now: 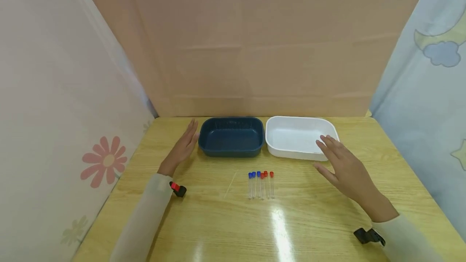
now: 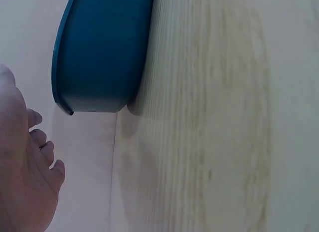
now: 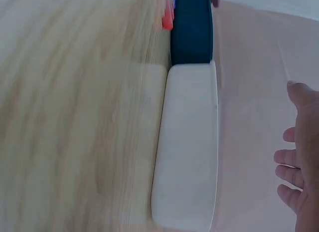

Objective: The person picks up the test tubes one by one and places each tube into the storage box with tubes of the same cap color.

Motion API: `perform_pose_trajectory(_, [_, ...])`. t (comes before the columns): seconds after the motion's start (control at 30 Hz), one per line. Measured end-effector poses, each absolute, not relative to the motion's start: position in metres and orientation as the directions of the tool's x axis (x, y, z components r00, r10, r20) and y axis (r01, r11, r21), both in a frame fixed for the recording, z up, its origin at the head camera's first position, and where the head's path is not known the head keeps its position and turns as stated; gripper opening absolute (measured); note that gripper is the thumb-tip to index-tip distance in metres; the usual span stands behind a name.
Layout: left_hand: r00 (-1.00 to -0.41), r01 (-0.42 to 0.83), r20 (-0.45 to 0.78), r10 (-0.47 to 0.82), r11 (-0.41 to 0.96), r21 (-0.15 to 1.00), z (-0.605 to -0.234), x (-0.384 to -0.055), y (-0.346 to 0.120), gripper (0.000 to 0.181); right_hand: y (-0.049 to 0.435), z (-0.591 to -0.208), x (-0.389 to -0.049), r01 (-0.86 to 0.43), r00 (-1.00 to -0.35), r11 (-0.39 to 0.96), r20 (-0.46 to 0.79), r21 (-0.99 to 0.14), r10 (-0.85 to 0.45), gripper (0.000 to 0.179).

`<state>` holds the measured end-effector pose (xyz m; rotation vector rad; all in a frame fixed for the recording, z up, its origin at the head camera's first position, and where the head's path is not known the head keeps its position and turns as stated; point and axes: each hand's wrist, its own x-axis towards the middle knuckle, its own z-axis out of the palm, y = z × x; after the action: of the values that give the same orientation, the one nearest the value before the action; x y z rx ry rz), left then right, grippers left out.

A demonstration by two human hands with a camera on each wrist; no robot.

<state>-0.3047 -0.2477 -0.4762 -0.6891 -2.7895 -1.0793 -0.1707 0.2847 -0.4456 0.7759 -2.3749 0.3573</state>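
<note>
My left hand has its fingers straight, beside the left end of a dark blue basin. In the left wrist view the basin stands a little apart from that hand. My right hand, fingers extended and spread, overlaps the right end of a white basin in the head view. Nothing is held in either hand. In front of the basins lie several clear tubes, some with blue caps and some with red caps.
A thin pale stick lies left of the tubes on the wooden table. The basins stand side by side near the back edge, before a pinkish cloth wall. Patterned curtains hang at both sides.
</note>
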Motion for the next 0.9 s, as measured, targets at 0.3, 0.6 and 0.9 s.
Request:
perform_pose_trajectory(0.3, [-0.884, 0.435, 0.189, 0.428, 0.601, 0.670, -0.480, -0.312, -0.236, 0.066, 0.258, -0.450, -0.157, -0.652, -0.622, 0.755, 0.621, -0.073, -0.477, 0.075])
perform_pose_trajectory(0.6, [-0.880, 0.442, 0.176, 0.441, 0.623, 0.645, -0.485, -0.314, -0.231, 0.064, 0.242, -0.460, -0.157, -0.699, -0.606, 0.709, 0.606, -0.095, -0.515, 0.071])
perform_pose_trajectory(0.9, [-0.882, 0.435, 0.163, 0.441, 0.634, 0.639, -0.489, -0.316, -0.228, 0.068, 0.227, -0.474, -0.158, -0.703, -0.645, 0.692, 0.560, -0.166, -0.521, 0.068])
